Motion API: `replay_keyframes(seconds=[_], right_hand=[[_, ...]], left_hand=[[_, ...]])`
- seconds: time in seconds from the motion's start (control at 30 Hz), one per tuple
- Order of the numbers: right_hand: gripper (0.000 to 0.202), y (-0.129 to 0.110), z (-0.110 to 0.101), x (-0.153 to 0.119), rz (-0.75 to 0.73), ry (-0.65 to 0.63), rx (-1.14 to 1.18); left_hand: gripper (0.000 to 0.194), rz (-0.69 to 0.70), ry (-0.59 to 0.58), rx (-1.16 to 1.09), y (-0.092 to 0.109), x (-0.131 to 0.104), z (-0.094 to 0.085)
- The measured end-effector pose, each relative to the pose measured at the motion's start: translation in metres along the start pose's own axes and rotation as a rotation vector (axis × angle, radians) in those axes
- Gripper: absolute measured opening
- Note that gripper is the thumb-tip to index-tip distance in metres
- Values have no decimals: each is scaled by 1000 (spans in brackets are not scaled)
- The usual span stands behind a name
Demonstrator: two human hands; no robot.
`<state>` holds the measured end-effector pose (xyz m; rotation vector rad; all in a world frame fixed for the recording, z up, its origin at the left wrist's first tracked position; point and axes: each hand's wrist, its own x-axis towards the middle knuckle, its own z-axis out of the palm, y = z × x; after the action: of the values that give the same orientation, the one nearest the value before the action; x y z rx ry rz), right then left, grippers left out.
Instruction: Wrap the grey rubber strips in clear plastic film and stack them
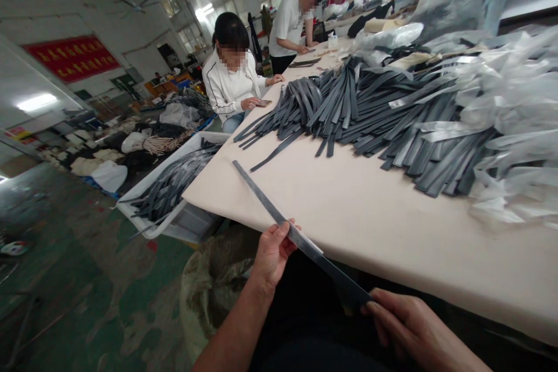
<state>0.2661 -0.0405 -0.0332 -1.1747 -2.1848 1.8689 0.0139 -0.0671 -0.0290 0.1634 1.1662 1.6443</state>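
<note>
A long dark grey strip runs diagonally over the table's near edge. My left hand pinches it near its middle, thumb on top. At its lower right end my right hand grips it between thumb and fingers. The strip's far end lies over the pale tabletop. Beyond it, a large heap of similar dark strips spreads across the table, with one loose strip sticking out toward the near side.
Clear plastic bags lie at the right. A white bin of strips stands left of the table, and a sack sits below its edge. One person sits at the far side with a phone; another person leans over the table.
</note>
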Motion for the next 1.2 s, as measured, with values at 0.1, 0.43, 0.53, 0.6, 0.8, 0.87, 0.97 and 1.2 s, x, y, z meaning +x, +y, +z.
replay_keyframes(seconds=[0.1, 0.43, 0.53, 0.6, 0.8, 0.87, 0.97, 1.2], right_hand=[[43, -5, 4, 7, -11, 68, -8], [40, -10, -2, -5, -545, 251, -283], [37, -13, -4, -12, -786, 314, -459], [28, -18, -7, -8, -937, 378, -502], [27, -33, -13, 20, -1099, 593, -562], [27, -37, -13, 26, -1102, 667, -589], [26, -42, -14, 27, -1175, 545, -434], [31, -37, -43, -26, -839, 78, 100]], left_hand=[[40, -91, -79, 29, -23, -12, 8], [39, -139, -71, -50, -30, -18, 15], [42, -145, -53, -69, -27, -17, 19], [43, -158, -59, -67, -27, -18, 21], [37, -195, -168, -83, -27, -26, 24], [35, -185, -172, -88, -30, -27, 25], [32, -190, -214, -76, -30, -25, 28], [36, 110, 183, -22, 68, 3, 5]])
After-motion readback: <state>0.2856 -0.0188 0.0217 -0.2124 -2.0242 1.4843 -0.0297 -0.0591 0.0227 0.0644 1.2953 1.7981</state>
